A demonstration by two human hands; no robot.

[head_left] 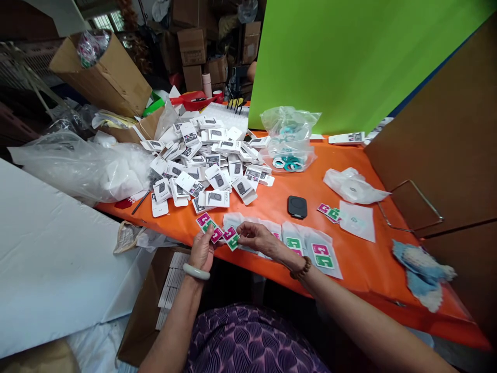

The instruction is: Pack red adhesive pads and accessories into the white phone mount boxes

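Note:
My left hand [202,248] grips a few pink and green cards [210,228] over the table's front edge. Close beside it, my right hand [254,237] has its fingers pinched on another pink and green card [231,238]. Several white translucent pouches lie in an overlapping row under and right of my right hand. Similar cards rest on them, the rightmost pair [322,256] in full view. Behind the row sits a black square device [297,206]. More cards [329,213] lie to its right, touching a white pouch [357,221].
A heap of small white boxes [209,155] covers the back left of the orange table [388,269]. Behind are a bag of teal rings [289,140] and a green panel [341,62]. A blue cloth [421,274] and a wire stand are at right; an open carton [143,305] stands below left.

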